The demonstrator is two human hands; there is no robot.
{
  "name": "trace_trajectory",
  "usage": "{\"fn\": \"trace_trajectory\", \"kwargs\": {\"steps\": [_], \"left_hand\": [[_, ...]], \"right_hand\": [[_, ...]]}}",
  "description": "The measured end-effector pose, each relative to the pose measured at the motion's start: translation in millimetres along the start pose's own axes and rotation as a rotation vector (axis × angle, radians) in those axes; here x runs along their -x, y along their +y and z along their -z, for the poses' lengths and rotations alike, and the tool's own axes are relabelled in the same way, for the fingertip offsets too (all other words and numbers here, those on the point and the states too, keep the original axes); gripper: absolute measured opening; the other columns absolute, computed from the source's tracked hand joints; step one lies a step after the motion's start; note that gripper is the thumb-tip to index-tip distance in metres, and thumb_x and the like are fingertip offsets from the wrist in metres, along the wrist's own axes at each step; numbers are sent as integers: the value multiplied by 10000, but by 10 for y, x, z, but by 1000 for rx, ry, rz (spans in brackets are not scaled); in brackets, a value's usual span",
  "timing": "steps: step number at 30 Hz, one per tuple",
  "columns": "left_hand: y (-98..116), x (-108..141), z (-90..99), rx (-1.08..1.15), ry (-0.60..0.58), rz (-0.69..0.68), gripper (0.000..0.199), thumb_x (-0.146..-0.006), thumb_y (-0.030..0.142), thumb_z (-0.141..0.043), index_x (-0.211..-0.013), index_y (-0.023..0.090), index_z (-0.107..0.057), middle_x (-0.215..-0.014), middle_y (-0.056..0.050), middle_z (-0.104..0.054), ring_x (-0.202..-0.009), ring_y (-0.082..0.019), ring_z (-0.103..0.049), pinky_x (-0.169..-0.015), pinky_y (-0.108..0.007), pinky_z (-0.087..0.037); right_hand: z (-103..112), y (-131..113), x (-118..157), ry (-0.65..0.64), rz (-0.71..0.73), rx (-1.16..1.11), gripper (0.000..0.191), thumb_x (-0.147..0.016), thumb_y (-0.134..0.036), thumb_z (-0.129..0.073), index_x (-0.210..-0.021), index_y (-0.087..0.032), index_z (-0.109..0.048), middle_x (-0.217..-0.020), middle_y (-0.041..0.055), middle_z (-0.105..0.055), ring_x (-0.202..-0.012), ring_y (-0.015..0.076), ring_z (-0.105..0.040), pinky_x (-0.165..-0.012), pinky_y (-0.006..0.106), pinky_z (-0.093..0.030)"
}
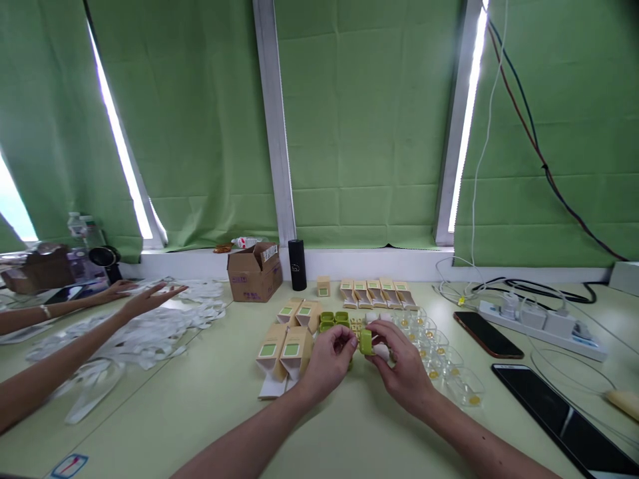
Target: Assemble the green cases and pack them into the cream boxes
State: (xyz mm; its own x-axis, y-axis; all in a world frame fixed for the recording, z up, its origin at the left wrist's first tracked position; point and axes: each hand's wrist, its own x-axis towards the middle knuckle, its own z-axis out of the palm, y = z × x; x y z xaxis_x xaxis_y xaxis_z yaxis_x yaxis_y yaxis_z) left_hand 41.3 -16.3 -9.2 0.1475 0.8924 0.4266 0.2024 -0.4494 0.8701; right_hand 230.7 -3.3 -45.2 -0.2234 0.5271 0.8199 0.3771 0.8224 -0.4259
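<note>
My right hand (403, 366) grips a small olive-green square cup (366, 342) between thumb and fingers, tilted on its side. A white rounded object (383, 351) shows by the right thumb; whether it is held or lies behind cannot be told. Just left of the cup, my left hand (329, 358) is closed in a pinch, and what sits between its fingertips is too small to name. Behind the hands stand more green square cups (334, 319), partly hidden. Clear plastic cups (464, 386) with yellow bits inside spread to the right. Kraft boxes with green labels (295, 350) lie beside my left hand.
Open kraft boxes (377, 293) line the back. A cardboard carton (255, 273) and black cylinder (297, 265) stand near the wall. At right lie a phone (488, 334), tablet (564, 416) and power strip (542, 326). Another person's arms (114, 319) reach over white strips (144, 332) at left.
</note>
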Motion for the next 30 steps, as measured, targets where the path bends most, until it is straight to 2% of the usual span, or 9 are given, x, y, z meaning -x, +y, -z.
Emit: {"fn": "trace_trajectory", "kwargs": {"steps": [30], "left_hand": [[-28,-12,34,17,43,17,310,-872,463,-701,-793,174,-624,-727,-4,-586,-680,-144,-513,-635,-252,-417]], "right_hand": [[13,-13,-19,9,-3,-18,391,-938,-158,-593,-1318,-254,-603,-1297,132,-663,-992,260,-729,-861,420,-665]]}}
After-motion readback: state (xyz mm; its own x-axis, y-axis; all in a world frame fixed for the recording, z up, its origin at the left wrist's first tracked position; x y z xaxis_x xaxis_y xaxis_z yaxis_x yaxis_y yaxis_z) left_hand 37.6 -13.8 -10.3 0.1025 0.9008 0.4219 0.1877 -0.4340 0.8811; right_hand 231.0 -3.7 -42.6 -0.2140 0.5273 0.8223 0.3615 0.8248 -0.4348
